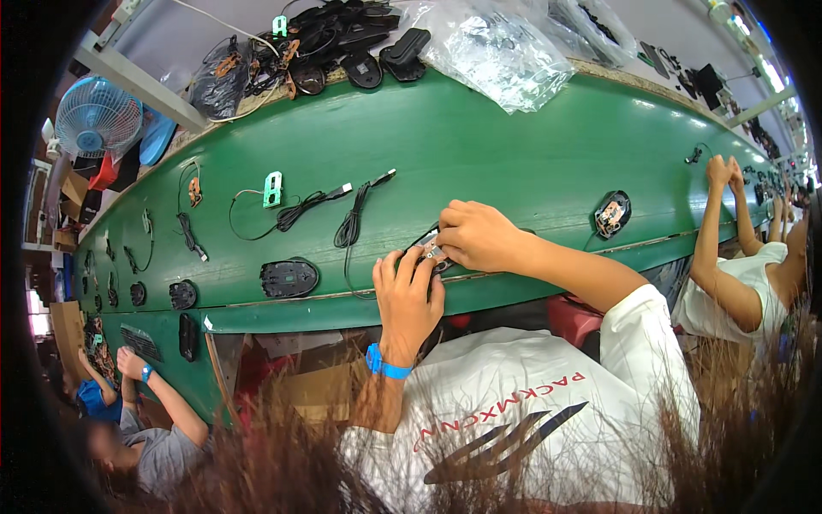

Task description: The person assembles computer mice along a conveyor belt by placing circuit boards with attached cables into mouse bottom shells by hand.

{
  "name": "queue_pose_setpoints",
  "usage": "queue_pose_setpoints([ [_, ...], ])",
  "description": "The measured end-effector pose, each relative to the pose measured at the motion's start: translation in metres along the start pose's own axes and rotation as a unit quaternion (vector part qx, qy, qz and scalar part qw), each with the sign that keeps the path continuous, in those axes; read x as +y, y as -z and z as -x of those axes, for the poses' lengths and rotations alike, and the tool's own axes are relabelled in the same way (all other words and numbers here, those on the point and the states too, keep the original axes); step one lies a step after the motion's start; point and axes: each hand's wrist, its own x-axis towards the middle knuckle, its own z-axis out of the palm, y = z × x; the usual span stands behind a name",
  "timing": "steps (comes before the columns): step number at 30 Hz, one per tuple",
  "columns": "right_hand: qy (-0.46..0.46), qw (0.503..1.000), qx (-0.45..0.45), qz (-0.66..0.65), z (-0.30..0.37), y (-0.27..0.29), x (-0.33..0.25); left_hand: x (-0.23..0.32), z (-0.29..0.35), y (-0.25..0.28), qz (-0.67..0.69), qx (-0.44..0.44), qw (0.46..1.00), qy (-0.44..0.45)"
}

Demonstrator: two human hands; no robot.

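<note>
Between my hands, at the near edge of the green belt, lies an open computer mouse base (pixel 436 252) with parts showing in it. My left hand (pixel 406 293) holds it from the near left, its fingers closed over that side. A blue wrist strap (pixel 387 363) circles my left wrist. Over the far side of the base, my right hand (pixel 475 236) is closed, fingertips pinched down onto it; whatever they grip is hidden. A bundled black USB cable (pixel 349 224) lies left of my hands, its loose end running toward the mouse base.
On the green belt (pixel 514 146) to the left lie a black mouse shell (pixel 289 278), a green circuit board (pixel 273 189) with its cable, and several more parts. An open mouse (pixel 612 214) sits at right. Plastic bags (pixel 497 51) and black shells line the far ledge. Co-workers sit on both sides.
</note>
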Motion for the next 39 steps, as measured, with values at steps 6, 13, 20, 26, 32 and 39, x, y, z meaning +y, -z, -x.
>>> queue_pose_setpoints([
  [6, 0.016, 0.998, -0.04, 0.049, 0.0, -0.004, 0.002, 0.0, 0.004, -0.005, -0.015, -0.013, 1.0, 0.008],
  [13, -0.011, 0.996, -0.059, 0.071, -0.001, 0.003, -0.003, 0.005, 0.003, -0.003, -0.032, -0.025, 0.999, 0.008],
  [20, -0.005, 0.998, -0.014, -0.064, 0.013, 0.013, 0.006, 0.003, 0.005, -0.007, -0.038, -0.03, 0.999, 0.006],
  [26, -0.055, 0.994, 0.029, -0.088, 0.026, 0.029, 0.01, 0.008, 0.006, -0.009, -0.059, -0.031, 0.998, -0.003],
  [32, -0.064, 0.992, 0.038, -0.099, 0.029, 0.036, 0.007, 0.008, 0.009, -0.011, -0.026, -0.038, 0.999, -0.002],
  [39, -0.089, 0.989, 0.03, -0.11, 0.04, 0.038, 0.011, 0.01, 0.007, -0.008, 0.022, -0.009, 1.0, 0.014],
])
